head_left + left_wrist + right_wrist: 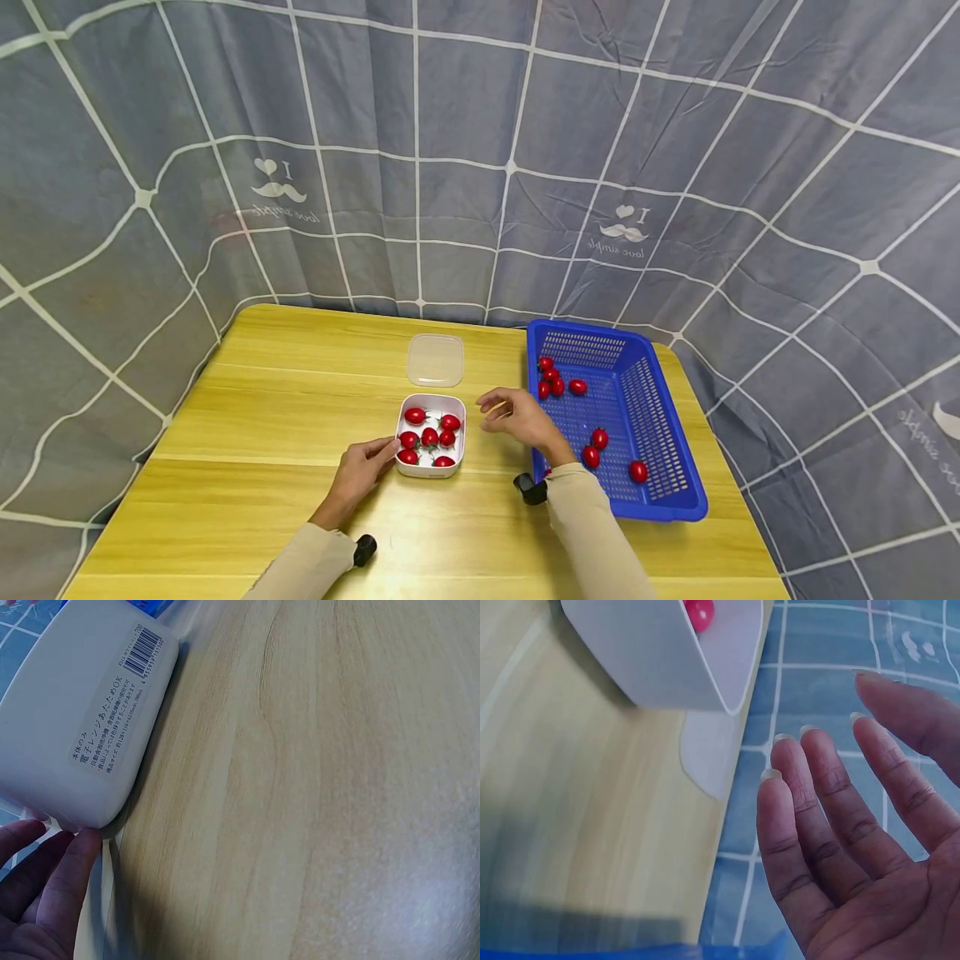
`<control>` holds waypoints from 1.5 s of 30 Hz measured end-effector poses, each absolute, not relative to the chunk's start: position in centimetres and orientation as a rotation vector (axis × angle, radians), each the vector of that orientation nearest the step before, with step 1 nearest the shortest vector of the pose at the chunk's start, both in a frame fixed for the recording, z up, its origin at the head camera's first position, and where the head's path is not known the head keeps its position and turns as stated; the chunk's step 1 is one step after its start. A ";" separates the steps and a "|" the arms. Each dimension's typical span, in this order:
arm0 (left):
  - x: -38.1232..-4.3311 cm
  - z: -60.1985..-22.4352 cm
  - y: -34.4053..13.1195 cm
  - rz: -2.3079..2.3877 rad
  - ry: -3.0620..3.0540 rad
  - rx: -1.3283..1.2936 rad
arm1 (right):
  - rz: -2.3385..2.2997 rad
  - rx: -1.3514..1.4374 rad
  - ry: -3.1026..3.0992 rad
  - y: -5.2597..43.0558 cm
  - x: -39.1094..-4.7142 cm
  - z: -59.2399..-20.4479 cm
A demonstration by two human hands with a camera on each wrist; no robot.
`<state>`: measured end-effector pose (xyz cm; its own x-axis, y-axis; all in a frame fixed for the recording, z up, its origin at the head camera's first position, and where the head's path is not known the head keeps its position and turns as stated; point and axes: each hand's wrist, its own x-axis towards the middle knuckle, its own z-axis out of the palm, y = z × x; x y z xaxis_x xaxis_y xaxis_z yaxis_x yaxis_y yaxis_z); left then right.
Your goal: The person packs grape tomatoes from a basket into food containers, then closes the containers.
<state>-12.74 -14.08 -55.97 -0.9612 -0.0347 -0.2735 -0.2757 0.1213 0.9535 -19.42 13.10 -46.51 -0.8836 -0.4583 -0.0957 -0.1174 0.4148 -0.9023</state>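
Note:
A white food container (431, 471) with several cherry tomatoes (429, 437) in it stands mid-table. My left hand (358, 477) touches its left side; in the left wrist view, the fairly straight fingers (66, 881) meet a lower corner of the container (90, 697), below its printed label. To the right of the container, my right hand (521, 418) is in the air with nothing in it. Its fingers (840, 795) are spread and slightly bent in the right wrist view. The blue basket (660, 417) is beside that hand and holds several more cherry tomatoes (591, 456).
A translucent lid (436, 360) lies flat on the wooden table (285, 417), just behind the container. Grey checked curtain (465, 192) hangs along the table's back and sides. The basket takes up the table's right part, close to its edge.

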 end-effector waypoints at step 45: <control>-12.9 -56.2 -14.1 1.971 2.186 -0.295 | -1.504 -0.198 2.524 24.4 -19.7 -46.2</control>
